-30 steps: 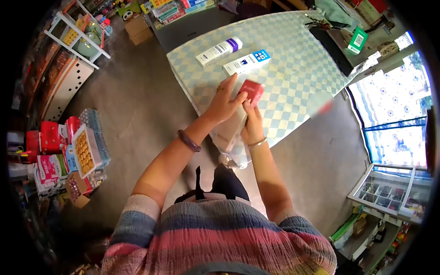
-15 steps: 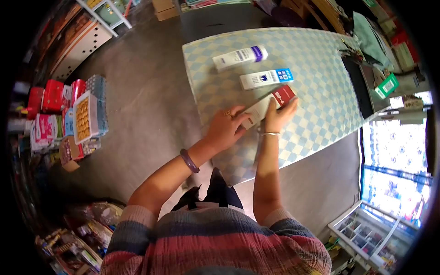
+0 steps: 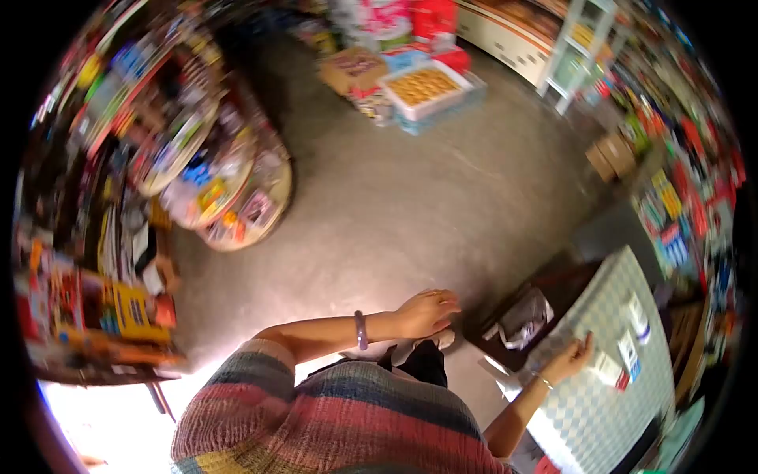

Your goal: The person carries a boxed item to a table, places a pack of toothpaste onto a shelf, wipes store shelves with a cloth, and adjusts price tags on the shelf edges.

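Observation:
My left hand, below a purple bangle, hangs over the floor with its fingers loosely bent and nothing visible in them. At the near side of the checked table, my right hand has its fingers stretched out, close beside a white and red box; whether it touches the box I cannot tell. That box lies next to a white and blue box. Farther along lies a white tube with a purple cap. Motion blurs the view somewhat.
The checked tablecloth covers a table at lower right, with a dark stool-like piece holding a crumpled plastic bag beside it. Tiered shelves of goods stand left. A white tray of yellow-brown items sits on the floor ahead.
The view has swung left, so the table now lies at lower right. Both hands have let go of the white and red box, which rests on the table; my left hand has moved away.

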Available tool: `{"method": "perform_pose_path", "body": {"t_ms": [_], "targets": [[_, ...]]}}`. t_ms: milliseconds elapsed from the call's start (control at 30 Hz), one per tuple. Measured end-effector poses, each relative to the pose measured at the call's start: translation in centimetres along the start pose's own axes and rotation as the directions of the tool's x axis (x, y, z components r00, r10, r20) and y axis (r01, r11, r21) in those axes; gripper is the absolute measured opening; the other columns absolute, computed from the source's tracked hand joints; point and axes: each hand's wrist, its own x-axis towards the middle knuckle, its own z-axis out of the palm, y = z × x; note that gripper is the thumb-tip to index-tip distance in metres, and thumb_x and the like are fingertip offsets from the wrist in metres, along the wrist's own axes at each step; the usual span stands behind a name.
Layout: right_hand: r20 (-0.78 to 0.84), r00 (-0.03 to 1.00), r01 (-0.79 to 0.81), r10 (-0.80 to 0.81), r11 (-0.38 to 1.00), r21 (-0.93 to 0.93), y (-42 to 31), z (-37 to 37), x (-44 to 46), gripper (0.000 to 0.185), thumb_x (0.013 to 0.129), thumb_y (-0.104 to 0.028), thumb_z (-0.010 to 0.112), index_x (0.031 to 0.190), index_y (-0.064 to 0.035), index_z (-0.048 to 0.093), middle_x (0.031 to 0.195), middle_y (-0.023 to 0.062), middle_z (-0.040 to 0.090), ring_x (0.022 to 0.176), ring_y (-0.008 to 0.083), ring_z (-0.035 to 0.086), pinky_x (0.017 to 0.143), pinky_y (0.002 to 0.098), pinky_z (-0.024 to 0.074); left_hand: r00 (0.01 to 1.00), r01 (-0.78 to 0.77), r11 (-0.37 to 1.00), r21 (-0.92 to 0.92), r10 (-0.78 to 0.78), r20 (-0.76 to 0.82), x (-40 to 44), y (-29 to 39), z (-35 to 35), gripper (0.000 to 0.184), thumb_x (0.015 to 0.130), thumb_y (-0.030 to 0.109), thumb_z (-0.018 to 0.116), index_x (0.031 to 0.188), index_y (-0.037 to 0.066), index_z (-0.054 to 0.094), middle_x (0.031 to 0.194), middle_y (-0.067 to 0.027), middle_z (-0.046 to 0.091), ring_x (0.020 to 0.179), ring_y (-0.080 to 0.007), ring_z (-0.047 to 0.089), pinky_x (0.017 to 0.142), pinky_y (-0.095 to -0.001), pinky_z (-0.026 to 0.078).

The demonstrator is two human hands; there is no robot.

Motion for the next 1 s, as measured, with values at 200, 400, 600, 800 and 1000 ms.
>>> {"method": "perform_pose_path", "body": {"t_ms": [200,400,600,800,1000], "targets": [[0.671,0.573,0.011,-0.471,0.823,0.568,-15.7,16.6,-25.8,0.025,0.088,0.003,0.046,0.111,0.0017,0.053,0.109,0.0093,0.058,0.101,0.0177,0.055,0.091,0.0282,0.0412,0.785,0.493,0.864,-0.098,-0.491,-0.378,-27.0,-2.9,-7.1,0.032,0.079,0.017,0.062,0.11,0.01,0.059,0.118,-0.01,0.052,0.106,-0.0285,0.053,0.088,-0.038,0.046],[0.773,-0.109,-0.185,-0.626,0.776,0.603,-28.8,20.4,-52.2,0.024,0.084,0.002,0.05,0.108,-0.0007,0.056,0.1,0.0102,0.063,0.093,0.0187,0.058,0.084,0.0301,0.0444,0.127,0.798,0.483,-0.36,-0.719,-0.683,-51.9,-1.7,-9.2,0.026,0.076,0.011,0.063,0.101,0.008,0.062,0.106,-0.0104,0.058,0.099,-0.0291,0.056,0.086,-0.037,0.046],[0.65,-0.392,-0.163,-0.651,0.744,0.648,-32.8,23.7,-65.4,0.023,0.082,0.001,0.053,0.104,-0.0016,0.058,0.094,0.0086,0.065,0.086,0.02,0.061,0.078,0.0294,0.0473,-0.21,0.737,0.386,-0.555,-0.649,-0.731,-60.5,-3.0,-11.7,0.023,0.075,0.008,0.064,0.098,0.007,0.063,0.103,-0.0094,0.06,0.091,-0.0286,0.058,0.079,-0.0363,0.048],[0.685,-0.447,-0.205,-0.575,0.811,0.547,-35.9,33.6,-75.6,0.022,0.085,0.0,0.052,0.106,-0.0012,0.057,0.092,0.0082,0.065,0.083,0.0162,0.062,0.072,0.0258,0.0481,-0.271,0.724,0.378,-0.578,-0.614,-0.741,-66.6,-10.2,-20.0,0.024,0.077,0.009,0.063,0.101,0.006,0.063,0.104,-0.0099,0.06,0.092,-0.0296,0.059,0.079,-0.0366,0.048],[0.6,-0.502,-0.369,-0.623,0.781,0.503,-46.9,43.8,-90.1,0.021,0.085,0.002,0.051,0.106,-0.001,0.057,0.088,0.0082,0.065,0.082,0.0146,0.062,0.069,0.0242,0.0483,-0.323,0.77,0.285,-0.571,-0.598,-0.734,-75.3,-15.6,-33.5,0.023,0.077,0.01,0.063,0.1,0.007,0.063,0.102,-0.0099,0.061,0.093,-0.0286,0.058,0.08,-0.0364,0.047]]}}
